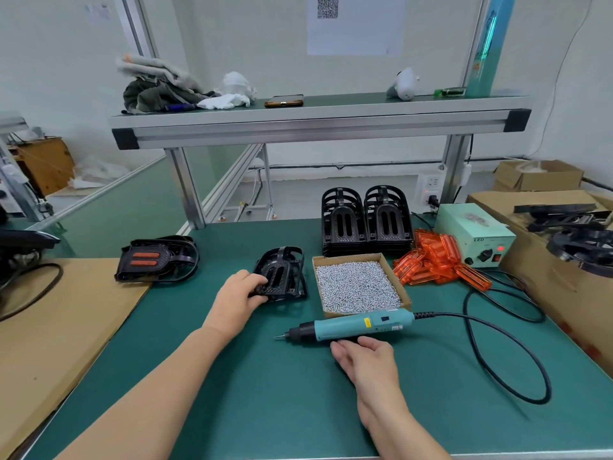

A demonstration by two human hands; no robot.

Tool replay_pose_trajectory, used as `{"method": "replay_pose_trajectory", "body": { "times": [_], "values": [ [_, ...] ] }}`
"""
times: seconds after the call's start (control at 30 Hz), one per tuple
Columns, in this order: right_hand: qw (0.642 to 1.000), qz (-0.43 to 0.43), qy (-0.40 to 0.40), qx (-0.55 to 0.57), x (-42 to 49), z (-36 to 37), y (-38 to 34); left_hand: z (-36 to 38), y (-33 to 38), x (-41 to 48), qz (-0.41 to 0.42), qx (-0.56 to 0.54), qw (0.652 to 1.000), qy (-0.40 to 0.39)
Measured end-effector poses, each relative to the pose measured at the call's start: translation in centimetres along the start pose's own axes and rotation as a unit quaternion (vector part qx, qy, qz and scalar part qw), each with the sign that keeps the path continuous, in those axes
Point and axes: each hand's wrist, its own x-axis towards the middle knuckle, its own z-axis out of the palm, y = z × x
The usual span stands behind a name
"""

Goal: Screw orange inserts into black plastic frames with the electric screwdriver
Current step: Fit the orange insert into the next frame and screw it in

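A black plastic frame (283, 272) lies on the green mat at centre, and my left hand (237, 295) grips its near left corner. The teal electric screwdriver (356, 325) lies on the mat, tip pointing left. My right hand (366, 361) rests just below it, fingers apart, touching or nearly touching its underside. A pile of orange inserts (434, 262) sits to the right of an open cardboard box of screws (356, 285). Two stacks of black frames (366, 220) stand behind the box. A frame fitted with orange inserts (156, 260) lies at the left.
The screwdriver's black cable (497, 370) loops across the right side of the mat to a pale green power unit (474, 234). Cardboard sheet (49, 327) covers the left; a cardboard box with black parts (570, 234) stands at the right. An aluminium shelf (318, 122) spans overhead.
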Motion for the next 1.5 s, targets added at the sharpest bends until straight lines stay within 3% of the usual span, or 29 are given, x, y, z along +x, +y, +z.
{"method": "replay_pose_trajectory", "body": {
  "times": [0.17, 0.23, 0.33, 0.43, 0.6, 0.87, 1.03, 1.17, 1.3, 1.43, 1.5],
  "values": [
    [0.998, -0.019, -0.028, -0.048, -0.6, 0.1, 0.6, -1.6, 1.3, -0.5, -0.072, -0.095, 0.979, 0.165],
    [0.998, -0.027, -0.035, -0.049, -0.6, 0.1, 0.6, -2.2, 1.8, -0.7, -0.108, -0.163, 0.963, 0.188],
    [0.997, -0.044, -0.041, -0.051, -0.7, -0.1, 0.6, -2.8, 3.0, -1.5, -0.18, -0.387, 0.893, 0.143],
    [0.992, -0.082, -0.048, -0.081, -0.9, -0.3, 1.0, -3.0, 3.8, -3.0, -0.213, -0.484, 0.842, 0.108],
    [0.985, -0.132, -0.056, -0.094, -0.8, -0.6, 1.5, -2.8, 4.7, -5.6, -0.274, -0.541, 0.794, 0.038],
    [0.977, -0.205, -0.015, -0.055, -0.5, -0.9, 1.9, -1.5, 6.2, -9.4, -0.326, -0.554, 0.766, -0.016],
    [0.955, -0.25, 0.003, -0.158, -0.8, -1.1, 2.3, -1.5, 6.3, -10.8, -0.325, -0.55, 0.768, -0.033],
    [0.943, -0.262, -0.015, -0.204, -1.5, -1.0, 2.0, -1.6, 6.2, -11.9, -0.313, -0.512, 0.798, -0.047],
    [0.92, -0.288, -0.019, -0.266, -1.6, -1.6, 1.0, -1.5, 6.1, -12.4, -0.285, -0.397, 0.871, -0.048],
    [0.885, -0.306, -0.025, -0.351, -1.2, -3.4, -0.2, -1.8, 6.4, -12.7, -0.212, -0.215, 0.953, -0.035],
    [0.866, -0.307, -0.016, -0.394, -1.1, -4.1, -0.3, -1.6, 6.4, -12.9, -0.175, -0.148, 0.973, -0.026]
  ]
}}
